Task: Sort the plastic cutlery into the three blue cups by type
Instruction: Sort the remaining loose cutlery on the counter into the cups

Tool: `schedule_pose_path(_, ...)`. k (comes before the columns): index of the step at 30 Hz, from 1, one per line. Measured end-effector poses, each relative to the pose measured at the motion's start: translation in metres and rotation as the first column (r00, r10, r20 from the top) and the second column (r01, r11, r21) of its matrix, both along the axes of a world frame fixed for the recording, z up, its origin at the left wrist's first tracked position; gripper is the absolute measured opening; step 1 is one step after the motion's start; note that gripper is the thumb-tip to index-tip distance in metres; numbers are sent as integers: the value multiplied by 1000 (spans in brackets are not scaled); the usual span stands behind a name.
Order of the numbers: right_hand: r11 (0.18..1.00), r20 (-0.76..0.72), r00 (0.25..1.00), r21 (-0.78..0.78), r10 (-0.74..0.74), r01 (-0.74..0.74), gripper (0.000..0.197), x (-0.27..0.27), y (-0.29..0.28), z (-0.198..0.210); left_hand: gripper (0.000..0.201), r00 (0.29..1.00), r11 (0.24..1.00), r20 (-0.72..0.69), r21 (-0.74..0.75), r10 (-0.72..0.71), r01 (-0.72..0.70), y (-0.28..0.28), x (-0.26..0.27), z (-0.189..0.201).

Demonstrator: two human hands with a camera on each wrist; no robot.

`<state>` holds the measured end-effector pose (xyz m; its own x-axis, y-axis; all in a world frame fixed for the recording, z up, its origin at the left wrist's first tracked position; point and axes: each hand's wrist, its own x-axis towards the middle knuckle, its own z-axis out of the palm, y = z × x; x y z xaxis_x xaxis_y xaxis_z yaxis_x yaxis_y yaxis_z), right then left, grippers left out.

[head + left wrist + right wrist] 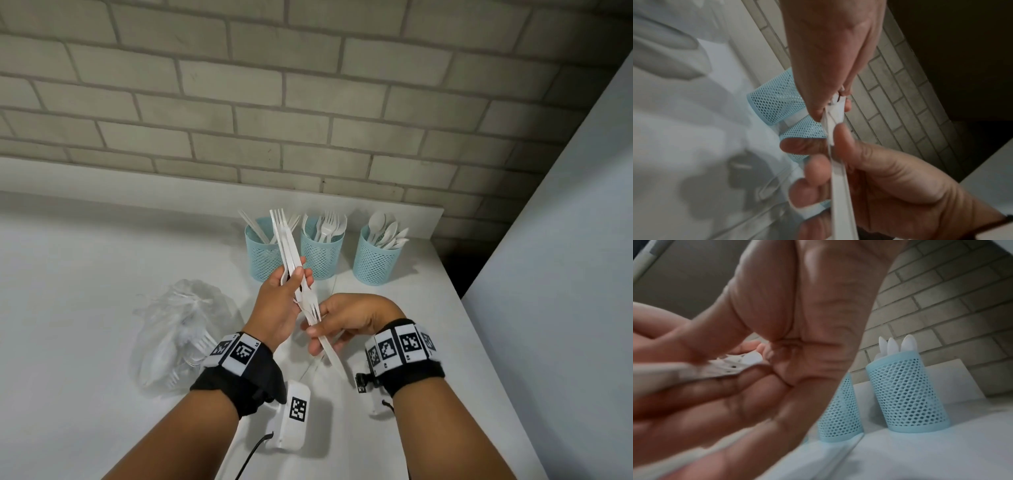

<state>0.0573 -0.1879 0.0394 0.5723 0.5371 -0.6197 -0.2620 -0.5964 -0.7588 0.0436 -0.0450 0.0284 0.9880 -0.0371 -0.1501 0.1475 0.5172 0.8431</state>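
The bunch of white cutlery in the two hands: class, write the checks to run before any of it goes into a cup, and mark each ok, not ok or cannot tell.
1. Left hand grips the bunch of cutlery: ok.
2. Right hand pinches the lower pieces: ok.
3. Bunch is one type only: cannot tell; fork prongs show at both ends, other pieces are hidden.
4. Middle cup holds forks: ok.
5. Right cup holds spoons only: ok.
6. Left cup sorted by type: cannot tell; the bunch hides part of it.
7. Bag emptied: not ok, cutlery remains inside.
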Motion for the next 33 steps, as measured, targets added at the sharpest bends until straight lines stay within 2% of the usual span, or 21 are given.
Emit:
schedule_pose_path(7, 999, 19, 999, 2, -49, 49, 11, 0, -9, 4, 29, 998, 998, 22, 7, -61, 61, 9, -2, 4)
schedule_pose_path(10, 992, 74, 989, 16, -128, 127, 10, 0, -16, 3, 29, 996, 997, 21, -15, -82, 82, 14, -2, 5)
schedule_pose_path(13, 984, 97, 981, 66, -170, 165, 13, -1, -22, 3, 32, 999, 998, 6, -43, -52, 52, 19, -1, 3)
schedule_pose_path(17, 987, 106, 981, 14, -161, 161, 14, -1, -33, 4, 31, 1000, 999, -6, -37, -5, 5, 23, 0, 2)
schedule_pose_path(19, 982, 126, 975, 60, -185, 179, 15, -2, -38, 8, 30, 1000, 999, -14, -31, 18, -18, 25, 0, 1)
schedule_pose_path(22, 909, 149, 929, 306, -339, 283, 16, -2, -40, 12, 28, 999, 1000, -29, 4, 15, -15, 26, 0, -3)
schedule_pose_path(24, 842, 158, 879, 402, -451, 360, 15, 2, -38, 14, 27, 999, 1000, -35, 23, -11, 12, 24, -1, -5)
schedule_pose_path(28, 769, 143, 810, 442, -569, 462, 16, 7, -25, 17, 23, 996, 994, -54, 73, -74, 78, 19, -4, -6)
schedule_pose_path(33, 650, 19, 749, 512, -662, 562, 24, 11, -9, 18, 23, 991, 987, -77, 109, -109, 117, 20, -5, -8)
